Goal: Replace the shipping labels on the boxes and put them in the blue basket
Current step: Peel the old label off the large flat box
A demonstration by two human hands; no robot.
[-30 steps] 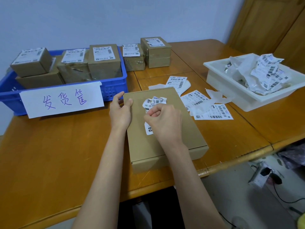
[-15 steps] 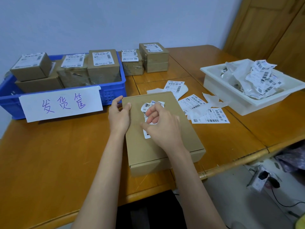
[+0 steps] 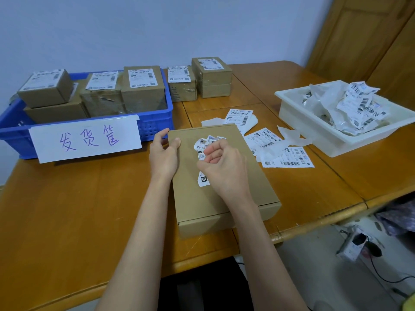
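A flat cardboard box (image 3: 224,198) lies on the wooden table in front of me. A torn, crumpled old label (image 3: 203,144) is partly peeled off its top. My right hand (image 3: 224,167) pinches the label with curled fingers, and hides its middle part. My left hand (image 3: 165,153) grips the box's far left corner, thumb on top. The blue basket (image 3: 155,124) stands at the back left with several labelled boxes inside and a white handwritten sign on its front. Fresh labels (image 3: 287,157) lie on the table right of the box.
Two small cardboard boxes (image 3: 212,77) with labels stand behind, right of the basket. A white tray (image 3: 298,113) full of crumpled old labels sits at the right. Backing-paper scraps (image 3: 292,135) lie near the fresh labels. The table's front edge is close below the box.
My right hand has kept working at the old label, its fingers shifting a little on it. The left hand stays on the box corner. The view has tilted slightly.
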